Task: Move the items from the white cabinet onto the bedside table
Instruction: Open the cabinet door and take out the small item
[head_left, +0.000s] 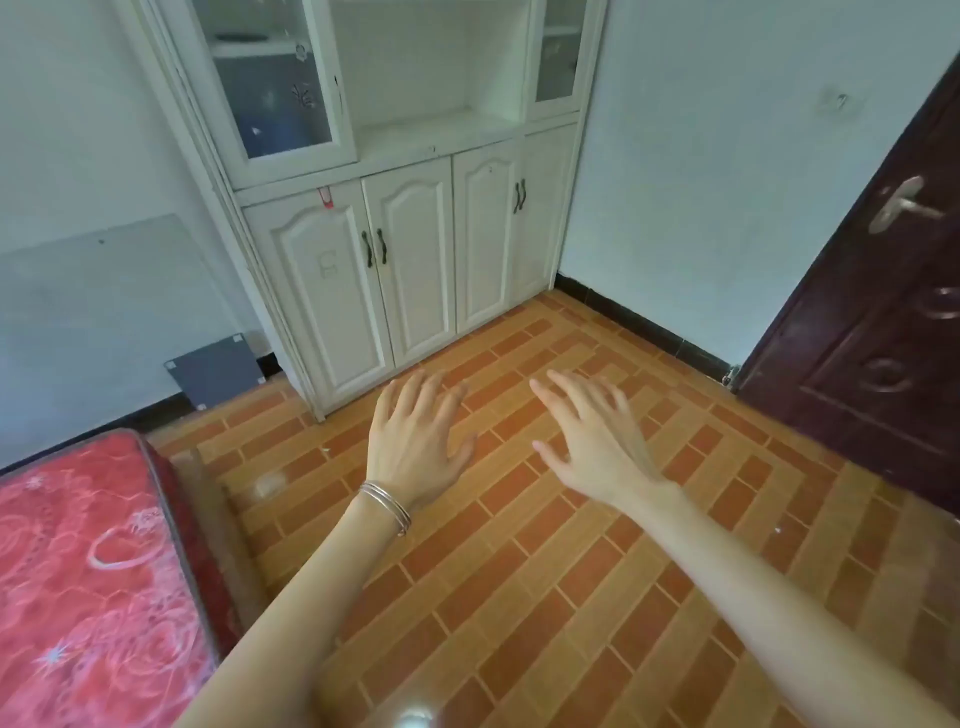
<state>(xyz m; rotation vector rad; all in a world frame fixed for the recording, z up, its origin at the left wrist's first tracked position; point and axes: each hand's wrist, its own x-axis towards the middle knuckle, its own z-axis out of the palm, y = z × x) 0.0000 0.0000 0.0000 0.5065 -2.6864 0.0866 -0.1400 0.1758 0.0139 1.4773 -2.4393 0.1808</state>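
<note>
The white cabinet (410, 244) stands against the far wall, its lower doors closed and its middle shelf open and bare. Behind the left glass door (270, 78) some dark items show faintly on the shelves. My left hand (415, 441), with thin bangles at the wrist, hovers palm down over the tiled floor in front of the cabinet, fingers straight and holding nothing. My right hand (592, 436) is stretched out beside it, fingers spread and empty. No bedside table is in view.
A bed with a red patterned mattress (88, 582) fills the lower left. A dark wooden door (883, 322) stands at the right. A glass pane (104, 312) and a small grey panel (218, 369) lean on the left wall. Brick-pattern floor tiles (519, 571) spread beneath my arms.
</note>
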